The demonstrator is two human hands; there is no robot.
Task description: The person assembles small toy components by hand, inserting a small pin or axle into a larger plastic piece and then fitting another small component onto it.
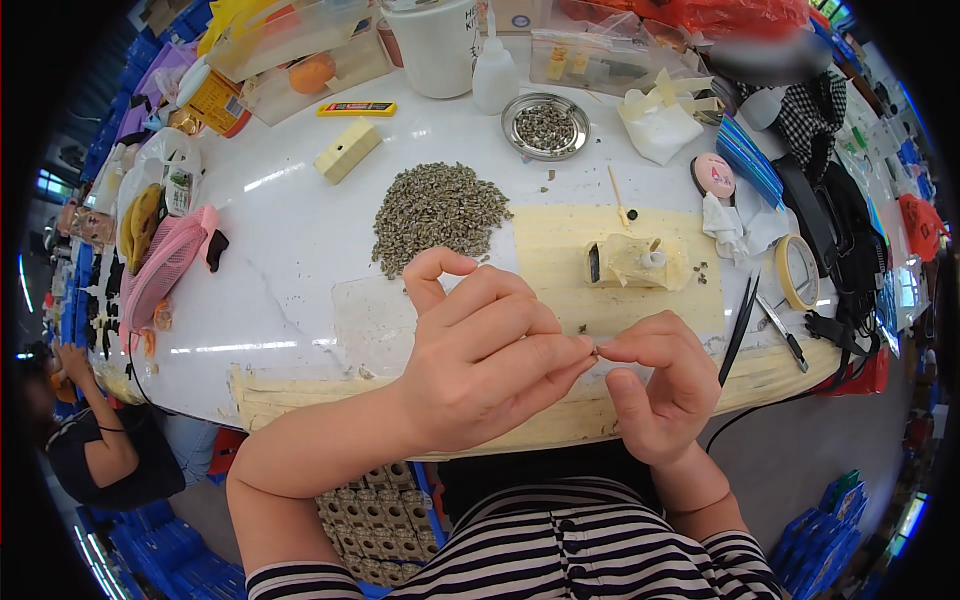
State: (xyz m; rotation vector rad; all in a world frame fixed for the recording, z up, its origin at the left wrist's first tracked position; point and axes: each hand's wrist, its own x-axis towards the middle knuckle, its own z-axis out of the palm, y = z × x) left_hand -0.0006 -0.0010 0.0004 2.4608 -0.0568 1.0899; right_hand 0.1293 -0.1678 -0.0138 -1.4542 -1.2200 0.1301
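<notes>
My left hand (485, 355) pinches a tiny brownish part (596, 352) between thumb and fingertips, over the table's near edge; its exact kind is too small to make out. The index fingertip of my right hand (665, 385) meets the part from the right, while its thumb stays apart below. Beyond my left hand lies a heap of small grey-brown metal parts (440, 215). Past my right hand, a block wrapped in cream tape (640, 262), with a short peg on top, sits on a taped patch of table (545, 235).
A round metal dish (546, 126) holds more small parts. At right are black tweezers (738, 330), a utility knife (783, 333) and a tape roll (798, 270). A cream block (347, 150) and pink mesh pouch (170, 265) lie left. Another person (110, 440) sits far left.
</notes>
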